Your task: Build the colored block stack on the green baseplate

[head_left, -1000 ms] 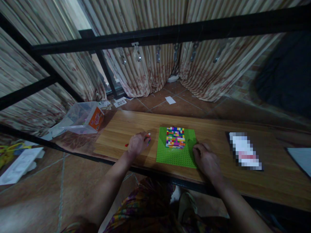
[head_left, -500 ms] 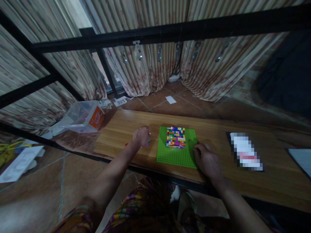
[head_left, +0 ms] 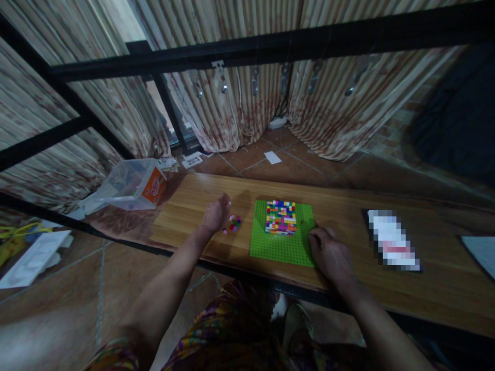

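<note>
A green baseplate (head_left: 281, 246) lies on the wooden board (head_left: 185, 206). A square block of multicoloured small bricks (head_left: 281, 217) stands on its far half. A few loose small bricks (head_left: 233, 224) lie on the wood just left of the plate. My left hand (head_left: 214, 213) hovers above and to the left of them, fingers curled, with a small pale brick pinched at the fingertips. My right hand (head_left: 328, 251) rests with bent fingers on the plate's right front edge and holds it down.
A clear plastic box with an orange label (head_left: 133, 184) lies tipped at the board's left end. A blurred-out flat item on a dark pad (head_left: 392, 239) sits to the right, with a pale sheet (head_left: 481, 251) beyond it. Black frame bars (head_left: 247, 51) cross overhead, in front of curtains.
My left hand has lifted off the loose bricks and moved up and back a little, uncovering them. My right hand has stayed on the plate's edge.
</note>
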`<action>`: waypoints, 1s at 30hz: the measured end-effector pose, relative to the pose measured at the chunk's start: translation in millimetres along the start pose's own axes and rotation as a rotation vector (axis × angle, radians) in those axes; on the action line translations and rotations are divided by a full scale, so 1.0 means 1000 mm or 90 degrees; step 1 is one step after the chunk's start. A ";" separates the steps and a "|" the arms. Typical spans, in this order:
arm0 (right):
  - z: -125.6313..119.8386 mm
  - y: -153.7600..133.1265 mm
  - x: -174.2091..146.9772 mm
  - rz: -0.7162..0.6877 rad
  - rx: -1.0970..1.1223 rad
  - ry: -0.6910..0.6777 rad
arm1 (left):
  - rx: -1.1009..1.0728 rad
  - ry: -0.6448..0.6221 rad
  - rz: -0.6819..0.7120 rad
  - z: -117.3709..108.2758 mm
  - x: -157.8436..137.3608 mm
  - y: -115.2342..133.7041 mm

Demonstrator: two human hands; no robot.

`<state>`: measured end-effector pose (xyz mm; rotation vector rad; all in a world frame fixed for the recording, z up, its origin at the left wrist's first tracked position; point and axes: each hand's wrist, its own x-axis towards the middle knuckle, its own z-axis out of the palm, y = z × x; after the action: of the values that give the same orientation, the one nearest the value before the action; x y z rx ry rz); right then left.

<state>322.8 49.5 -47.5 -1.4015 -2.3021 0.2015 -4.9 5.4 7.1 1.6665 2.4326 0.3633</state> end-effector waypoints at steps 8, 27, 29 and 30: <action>-0.001 0.000 0.000 0.000 -0.016 -0.004 | -0.120 -0.055 0.010 0.013 -0.014 -0.007; 0.001 0.002 0.000 -0.008 -0.007 0.001 | -0.272 -0.051 -0.032 0.015 -0.020 -0.009; 0.000 0.001 0.000 -0.008 -0.002 0.004 | -0.267 -0.045 -0.034 0.018 -0.019 -0.010; 0.000 0.001 0.000 -0.009 0.000 0.004 | -0.261 -0.042 -0.033 0.020 -0.018 -0.011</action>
<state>323.9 49.7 -48.1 -1.3835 -2.3055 0.1926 -2.9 -13.5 -14.9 1.4117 2.1620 0.7290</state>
